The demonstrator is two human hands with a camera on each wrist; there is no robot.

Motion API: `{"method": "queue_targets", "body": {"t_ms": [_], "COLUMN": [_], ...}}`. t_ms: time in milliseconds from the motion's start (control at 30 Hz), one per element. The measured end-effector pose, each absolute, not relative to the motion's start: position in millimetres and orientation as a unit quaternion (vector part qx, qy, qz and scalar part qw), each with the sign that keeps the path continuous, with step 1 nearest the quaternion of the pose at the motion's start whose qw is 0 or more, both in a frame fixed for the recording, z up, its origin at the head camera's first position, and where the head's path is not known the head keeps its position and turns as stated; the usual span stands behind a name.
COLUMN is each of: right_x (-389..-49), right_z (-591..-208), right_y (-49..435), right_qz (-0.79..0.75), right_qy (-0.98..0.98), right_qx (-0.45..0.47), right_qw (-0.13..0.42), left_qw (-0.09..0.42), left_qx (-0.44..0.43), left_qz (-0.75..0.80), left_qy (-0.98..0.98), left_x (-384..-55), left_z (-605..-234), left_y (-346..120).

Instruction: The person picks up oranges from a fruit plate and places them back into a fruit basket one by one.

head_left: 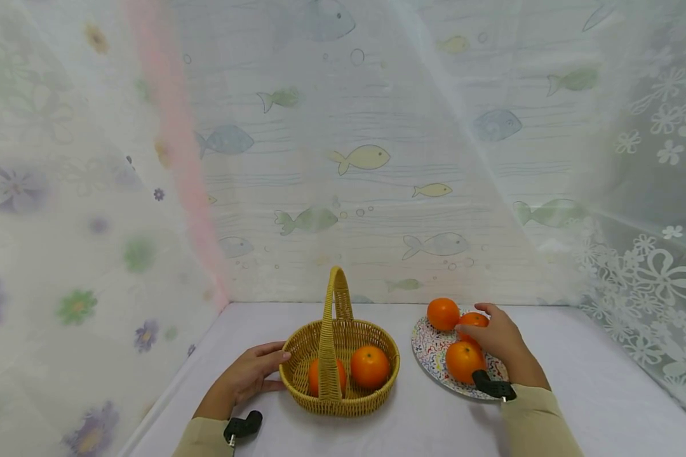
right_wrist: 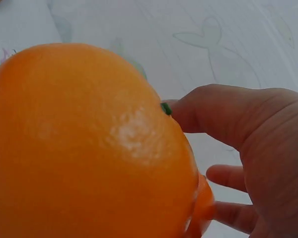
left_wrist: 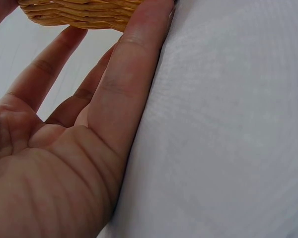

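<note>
A yellow wicker basket [head_left: 366, 405] with a tall arched handle holds two oranges; one orange [head_left: 370, 367] shows at the right, the other [head_left: 314, 379] is partly behind the handle. My left hand [head_left: 251, 374] touches the basket's left side, its fingers spread and fairly straight against rim and wall. On a speckled plate [head_left: 429, 358] lie three oranges. My right hand [head_left: 500, 339] has thumb and fingers about the middle orange [head_left: 473, 319], much of it hidden. The front orange [right_wrist: 89, 139] fills the right wrist view. A third orange [head_left: 443, 314] sits at the plate's back left.
A white cloth covers the table [head_left: 400, 431]. Sheer curtains printed with fish [head_left: 366, 157] hang behind, and flowered ones stand at both sides. Each wrist carries a small black device [head_left: 242, 426]. Between basket and plate lies a narrow strip of cloth.
</note>
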State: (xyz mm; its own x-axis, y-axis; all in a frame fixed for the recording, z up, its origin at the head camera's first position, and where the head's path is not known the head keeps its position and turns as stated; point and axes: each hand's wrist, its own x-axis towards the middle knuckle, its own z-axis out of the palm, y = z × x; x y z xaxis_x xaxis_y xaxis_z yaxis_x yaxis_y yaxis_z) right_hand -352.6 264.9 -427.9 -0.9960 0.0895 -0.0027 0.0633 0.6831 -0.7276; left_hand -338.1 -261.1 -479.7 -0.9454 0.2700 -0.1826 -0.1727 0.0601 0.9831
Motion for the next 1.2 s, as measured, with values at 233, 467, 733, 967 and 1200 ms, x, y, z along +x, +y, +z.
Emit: {"method": "queue_targets", "body": {"t_ms": [233,467,733,967,1200], "right_x": [-355,-353,-353,-353,-351], "right_z": [-435,-437,-434,-429,-425], "right_y": [268,270,272,272,271], "right_qz": [0.409,0.401,0.402,0.412,0.419], "right_qy": [-0.911,-0.915,-0.913,-0.908,-0.905], "right_qx": [-0.051,-0.047,-0.059,-0.072,-0.072], "right_qw": [-0.006,0.006,0.027,0.025,0.029], "left_qw": [0.164,0.163,0.163,0.162,0.163], "left_qx": [0.033,0.034,0.034,0.028,0.029], "left_qz": [0.686,0.687,0.688,0.687,0.686], "left_qy": [0.708,0.708,0.706,0.708,0.708], "left_x": [-338,-337,-338,-337,-336], "left_z": [-479,-478,-479,-478,-477], "left_y": [-261,-261,-262,-261,-261]}}
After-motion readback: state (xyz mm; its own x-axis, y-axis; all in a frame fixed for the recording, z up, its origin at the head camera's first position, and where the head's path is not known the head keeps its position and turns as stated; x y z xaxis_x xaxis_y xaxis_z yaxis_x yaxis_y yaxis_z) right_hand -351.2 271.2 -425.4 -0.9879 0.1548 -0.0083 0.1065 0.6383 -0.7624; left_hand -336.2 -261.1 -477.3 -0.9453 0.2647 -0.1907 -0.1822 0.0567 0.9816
